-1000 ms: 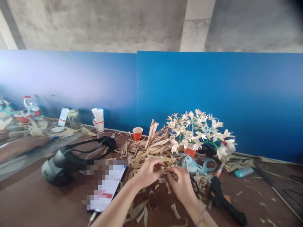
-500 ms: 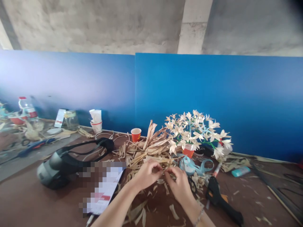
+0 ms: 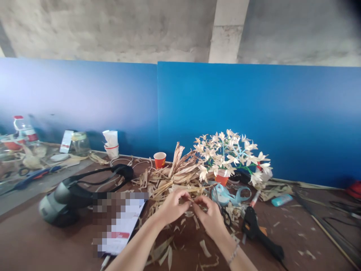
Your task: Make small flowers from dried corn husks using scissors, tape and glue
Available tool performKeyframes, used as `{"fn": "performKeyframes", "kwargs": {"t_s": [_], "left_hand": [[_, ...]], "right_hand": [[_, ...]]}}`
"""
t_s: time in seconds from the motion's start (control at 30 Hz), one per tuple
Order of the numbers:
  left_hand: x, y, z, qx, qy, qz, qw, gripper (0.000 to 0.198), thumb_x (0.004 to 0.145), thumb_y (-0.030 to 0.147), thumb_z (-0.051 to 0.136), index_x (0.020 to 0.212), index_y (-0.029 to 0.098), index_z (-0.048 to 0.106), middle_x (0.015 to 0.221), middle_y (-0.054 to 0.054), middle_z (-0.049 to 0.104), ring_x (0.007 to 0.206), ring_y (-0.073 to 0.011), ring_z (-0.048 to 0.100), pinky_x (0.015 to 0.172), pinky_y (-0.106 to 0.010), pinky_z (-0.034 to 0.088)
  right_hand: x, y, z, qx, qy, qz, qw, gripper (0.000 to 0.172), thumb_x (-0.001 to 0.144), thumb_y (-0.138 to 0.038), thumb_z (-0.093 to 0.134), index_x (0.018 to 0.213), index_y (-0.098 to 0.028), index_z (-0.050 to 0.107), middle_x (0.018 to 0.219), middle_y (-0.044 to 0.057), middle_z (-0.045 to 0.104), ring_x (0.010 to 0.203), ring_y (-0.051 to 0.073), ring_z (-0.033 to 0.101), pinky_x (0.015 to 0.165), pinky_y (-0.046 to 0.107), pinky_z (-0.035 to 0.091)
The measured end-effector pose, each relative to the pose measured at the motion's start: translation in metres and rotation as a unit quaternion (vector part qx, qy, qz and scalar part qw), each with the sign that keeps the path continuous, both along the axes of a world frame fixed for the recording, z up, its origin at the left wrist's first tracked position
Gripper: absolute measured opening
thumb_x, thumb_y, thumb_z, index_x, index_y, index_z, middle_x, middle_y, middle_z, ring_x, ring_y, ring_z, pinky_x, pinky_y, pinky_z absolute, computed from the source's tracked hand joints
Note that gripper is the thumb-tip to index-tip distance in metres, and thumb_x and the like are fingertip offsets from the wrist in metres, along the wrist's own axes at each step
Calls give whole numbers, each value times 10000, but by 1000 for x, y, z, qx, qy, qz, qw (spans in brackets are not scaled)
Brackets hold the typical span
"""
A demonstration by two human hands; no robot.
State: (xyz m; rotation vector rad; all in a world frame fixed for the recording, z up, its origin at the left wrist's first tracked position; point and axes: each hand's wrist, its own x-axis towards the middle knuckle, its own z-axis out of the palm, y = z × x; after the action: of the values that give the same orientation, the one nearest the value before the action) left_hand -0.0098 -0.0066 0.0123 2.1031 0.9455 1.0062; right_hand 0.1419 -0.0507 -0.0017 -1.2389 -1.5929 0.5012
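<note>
My left hand (image 3: 172, 205) and my right hand (image 3: 208, 216) meet over the brown table (image 3: 36, 241), fingertips pinched together on a thin strip of dried husk (image 3: 193, 200). Both hands are closed on it. Just behind them lies a pile of dried corn husks (image 3: 172, 175). A bouquet of pale husk flowers (image 3: 228, 154) stands in a red cup (image 3: 222, 177) to the right of the pile. Husk scraps (image 3: 204, 248) litter the table around my wrists.
A black glue gun (image 3: 258, 235) lies right of my right hand, light blue ribbon (image 3: 229, 195) beside it. A dark headset (image 3: 70, 195) and a blurred card (image 3: 121, 222) sit left. A red paper cup (image 3: 160, 159), stacked white cups (image 3: 111, 143), a jar (image 3: 80, 143) and a bottle (image 3: 24, 128) stand along the blue wall.
My hands have stayed together on the husk strip, shifting slightly. The view has drifted right, so everything on the table sits a little further left in the picture.
</note>
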Motion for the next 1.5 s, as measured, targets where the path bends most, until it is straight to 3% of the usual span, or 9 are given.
{"fn": "performKeyframes", "kwargs": {"t_s": [0.3,0.57,0.83,0.93,1.0,1.1,1.23,1.37,1.5], "left_hand": [[2,-3,1,60,45,-17,997,99,708,119,512,710,172,596,738,-23,614,734,-155,547,682,-241,400],[3,-5,4,116,82,13,990,115,726,146,515,655,180,598,687,-27,623,711,-169,545,676,-261,377],[20,-18,2,176,134,127,967,101,690,154,534,598,193,542,631,-21,609,699,-191,544,708,-322,324],[15,-14,1,183,129,175,959,115,694,134,518,603,195,550,650,-22,625,713,-195,551,722,-330,326],[6,-6,1,174,108,203,958,126,726,149,498,649,198,583,697,-23,649,721,-191,556,742,-334,338],[-6,6,1,153,89,191,966,156,759,199,496,674,209,626,724,-23,667,774,-194,559,767,-323,363],[-9,13,-3,123,62,158,978,167,768,236,507,720,200,663,744,-29,677,768,-185,569,739,-291,399],[-4,10,-5,117,57,121,984,176,778,224,501,712,197,661,756,-30,678,765,-181,576,736,-281,404],[-1,5,-3,126,64,73,987,159,779,194,505,742,199,659,772,-33,676,784,-189,574,737,-280,393]], "right_hand": [[2,-1,-2,8,-43,-9,999,105,754,-201,490,698,-169,573,701,26,612,691,165,570,653,249,446],[3,0,-2,27,-80,-35,996,135,776,-213,482,724,-176,601,724,39,628,706,171,584,646,245,439],[1,-2,-2,75,-211,-153,963,138,735,-169,498,601,-195,508,609,11,570,618,157,539,572,238,372],[8,-1,1,61,-251,-208,943,133,704,-139,498,583,-193,513,584,15,564,604,168,529,588,262,357],[13,0,3,47,-262,-206,942,135,713,-139,493,603,-191,551,610,24,588,642,180,543,622,277,364],[14,-1,3,49,-284,-138,948,148,718,-191,532,585,-207,595,809,47,640,829,216,554,713,317,376],[8,-4,-7,63,-350,-87,930,107,606,-152,604,514,-200,580,1101,70,588,1094,299,441,843,417,339],[8,-4,-13,57,-371,-145,915,135,558,-64,571,567,-196,594,1070,120,597,1093,334,440,850,455,336],[8,-4,-4,98,-329,-176,923,193,669,-155,560,848,-207,608,1112,110,559,1077,310,445,845,453,344]]}}
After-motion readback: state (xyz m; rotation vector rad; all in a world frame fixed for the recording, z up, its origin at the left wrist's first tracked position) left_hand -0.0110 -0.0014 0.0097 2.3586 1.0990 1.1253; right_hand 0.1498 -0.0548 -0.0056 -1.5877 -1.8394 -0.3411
